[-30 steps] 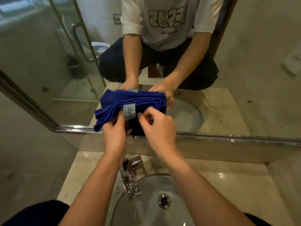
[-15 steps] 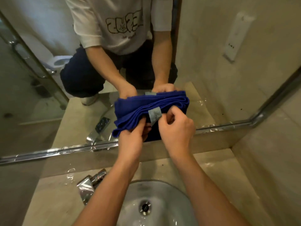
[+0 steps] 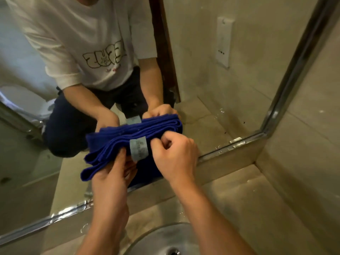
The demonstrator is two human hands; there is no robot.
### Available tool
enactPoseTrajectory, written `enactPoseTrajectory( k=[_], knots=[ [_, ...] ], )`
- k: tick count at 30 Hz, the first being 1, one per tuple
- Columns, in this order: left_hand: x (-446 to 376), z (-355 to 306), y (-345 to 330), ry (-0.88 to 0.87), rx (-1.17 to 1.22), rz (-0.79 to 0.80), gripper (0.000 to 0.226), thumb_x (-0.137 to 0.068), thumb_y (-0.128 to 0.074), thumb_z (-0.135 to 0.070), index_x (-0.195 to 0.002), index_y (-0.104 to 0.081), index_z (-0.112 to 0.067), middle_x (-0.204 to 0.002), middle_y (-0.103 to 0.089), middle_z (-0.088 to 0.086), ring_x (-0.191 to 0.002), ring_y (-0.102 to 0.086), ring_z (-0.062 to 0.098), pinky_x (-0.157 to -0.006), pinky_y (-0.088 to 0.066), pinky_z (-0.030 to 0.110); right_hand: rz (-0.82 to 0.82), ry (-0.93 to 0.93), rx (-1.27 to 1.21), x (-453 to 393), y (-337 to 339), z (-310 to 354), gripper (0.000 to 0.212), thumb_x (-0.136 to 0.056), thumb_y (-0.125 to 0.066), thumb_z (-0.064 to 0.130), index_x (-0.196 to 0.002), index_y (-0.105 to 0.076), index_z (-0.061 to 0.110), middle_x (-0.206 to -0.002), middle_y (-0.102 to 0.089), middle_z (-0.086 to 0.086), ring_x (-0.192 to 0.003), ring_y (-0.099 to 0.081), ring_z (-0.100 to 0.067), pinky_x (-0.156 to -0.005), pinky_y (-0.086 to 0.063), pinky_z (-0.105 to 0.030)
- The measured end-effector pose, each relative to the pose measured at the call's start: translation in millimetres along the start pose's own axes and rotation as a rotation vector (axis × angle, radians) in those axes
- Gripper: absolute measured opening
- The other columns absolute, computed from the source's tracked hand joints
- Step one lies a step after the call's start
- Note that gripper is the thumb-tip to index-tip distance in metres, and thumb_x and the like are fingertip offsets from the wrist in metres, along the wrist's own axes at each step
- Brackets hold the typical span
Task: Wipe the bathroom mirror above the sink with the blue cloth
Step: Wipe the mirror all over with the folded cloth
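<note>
The folded blue microfibre cloth [image 3: 117, 144], bunched against the chrome-framed wall mirror [image 3: 230, 85], is pinched by the left hand [image 3: 112, 175] underneath and the right hand [image 3: 174, 155] beside its grey label [image 3: 138, 148]; flattening it should wipe more evenly.

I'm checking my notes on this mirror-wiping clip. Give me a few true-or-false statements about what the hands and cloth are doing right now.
1. Both hands hold the blue cloth. True: the left hand grips it from below and the right hand pinches its right end.
2. The cloth is spread out flat. False: it is bunched in folds.
3. A grey label shows on the cloth. True.
4. The cloth lies in the sink. False: it is held up in front of the mirror, near its lower edge.
5. The mirror has a wooden frame. False: its frame is shiny metal.
</note>
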State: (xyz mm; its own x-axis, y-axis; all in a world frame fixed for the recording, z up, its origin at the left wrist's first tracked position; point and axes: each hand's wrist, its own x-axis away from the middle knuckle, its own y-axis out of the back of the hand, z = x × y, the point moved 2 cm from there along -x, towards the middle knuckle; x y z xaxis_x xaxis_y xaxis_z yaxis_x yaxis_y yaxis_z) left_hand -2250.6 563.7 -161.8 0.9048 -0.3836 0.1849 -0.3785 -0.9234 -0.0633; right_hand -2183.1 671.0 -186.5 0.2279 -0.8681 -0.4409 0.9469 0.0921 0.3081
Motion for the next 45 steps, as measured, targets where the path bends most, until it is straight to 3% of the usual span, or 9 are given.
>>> enactPoseTrajectory(
  k=[5, 12, 15, 21, 29, 32, 36, 40, 45],
  knots=[
    [13.0, -5.7, -32.7, 0.017, 0.012, 0.069, 0.013, -0.094, -0.06, -0.025, -0.101, -0.07, -0.02, -0.094, -0.077, 0.001, -0.087, -0.072, 0.011, -0.085, -0.054, 0.029, -0.145, -0.108, -0.046, -13.9, 16.5, -14.1, 0.035, -0.07, -0.058, 0.025, -0.047, -0.031, 0.023, -0.039, -0.032, 0.007, -0.042, -0.034, -0.017, -0.045, -0.026, -0.031],
    [24.5, 25.8, -136.1, 0.087, -0.029, 0.284, 0.017, -0.093, -0.064, -0.018, -0.108, -0.069, -0.012, -0.094, -0.076, 0.004, -0.081, -0.072, 0.009, -0.069, -0.056, 0.019, -0.404, -0.338, -0.086, -61.1, 77.1, -84.1, 0.033, -0.075, -0.05, 0.023, -0.048, -0.033, 0.018, -0.045, -0.039, 0.005, -0.046, -0.041, -0.009, -0.05, -0.027, -0.03],
    [27.8, 42.8, -174.7, 0.111, -0.089, 0.345, 0.005, -0.09, -0.068, -0.025, -0.088, -0.072, -0.022, -0.094, -0.076, 0.004, -0.087, -0.072, 0.017, -0.079, -0.057, 0.031, -0.483, -0.457, -0.147, -70.9, 92.3, -107.5, 0.035, -0.088, -0.054, 0.015, -0.057, -0.04, 0.018, -0.054, -0.044, 0.006, -0.049, -0.041, -0.006, -0.054, -0.028, -0.03],
    [36.7, 54.8, -218.5, 0.13, -0.203, 0.374, 0.061, -0.06, -0.063, -0.056, -0.108, -0.07, -0.02, -0.107, -0.073, 0.006, -0.103, -0.067, 0.03, -0.095, -0.053, 0.047, -0.688, -0.724, -0.555, -78.8, 101.4, -123.1, 0.023, -0.099, -0.051, 0.016, -0.109, -0.031, 0.009, -0.099, -0.048, -0.003, -0.076, -0.048, -0.013, -0.048, -0.036, -0.003],
    [28.7, 53.3, -164.2, 0.112, -0.088, 0.24, 0.025, -0.064, -0.073, -0.049, -0.081, -0.073, -0.03, -0.091, -0.075, 0.003, -0.091, -0.071, 0.025, -0.088, -0.056, 0.046, -0.662, -0.588, -0.333, -50.5, 67.5, -84.1, 0.036, -0.097, -0.042, -0.003, -0.131, -0.033, -0.009, -0.109, -0.048, -0.005, -0.073, -0.042, 0.001, -0.057, -0.029, 0.004],
    [18.5, 52.4, -112.8, 0.013, -0.067, 0.181, 0.003, -0.078, -0.075, -0.038, -0.08, -0.075, -0.04, -0.086, -0.077, -0.004, -0.087, -0.073, 0.017, -0.088, -0.056, 0.047, -0.571, -0.561, -0.288, -25.5, 32.5, -58.1, 0.023, -0.096, -0.046, 0.006, -0.119, -0.041, 0.002, -0.097, -0.054, -0.002, -0.082, -0.059, -0.015, -0.064, -0.035, -0.016],
    [24.8, 44.7, -91.5, -0.014, -0.025, 0.128, 0.01, -0.089, -0.068, -0.031, -0.098, -0.071, -0.028, -0.09, -0.076, -0.006, -0.086, -0.072, 0.011, -0.087, -0.056, 0.041, -0.467, -0.475, -0.26, -15.0, 19.1, -57.1, 0.017, -0.089, -0.047, 0.021, -0.098, -0.033, 0.02, -0.096, -0.059, -0.006, -0.084, -0.06, -0.029, -0.068, -0.043, -0.033],
    [35.1, 41.8, -128.0, 0.098, -0.008, 0.274, 0.016, -0.097, -0.058, -0.029, -0.089, -0.07, -0.021, -0.086, -0.076, -0.001, -0.082, -0.072, 0.011, -0.076, -0.056, 0.029, -0.427, -0.483, -0.301, -38.5, 48.8, -75.1, 0.02, -0.091, -0.051, 0.011, -0.095, -0.033, 0.019, -0.085, -0.056, 0.001, -0.074, -0.055, -0.02, -0.064, -0.037, -0.03],
    [32.7, 48.1, -200.3, 0.193, -0.024, 0.474, 0.024, -0.091, -0.067, -0.024, -0.111, -0.07, -0.011, -0.099, -0.075, 0.009, -0.09, -0.072, 0.025, -0.076, -0.061, 0.036, -0.51, -0.591, -0.483, -88.2, 99.1, -121.0, 0.025, -0.099, -0.047, 0.008, -0.117, -0.034, 0.019, -0.095, -0.05, -0.002, -0.072, -0.049, -0.009, -0.069, -0.043, -0.023]
  ],
)
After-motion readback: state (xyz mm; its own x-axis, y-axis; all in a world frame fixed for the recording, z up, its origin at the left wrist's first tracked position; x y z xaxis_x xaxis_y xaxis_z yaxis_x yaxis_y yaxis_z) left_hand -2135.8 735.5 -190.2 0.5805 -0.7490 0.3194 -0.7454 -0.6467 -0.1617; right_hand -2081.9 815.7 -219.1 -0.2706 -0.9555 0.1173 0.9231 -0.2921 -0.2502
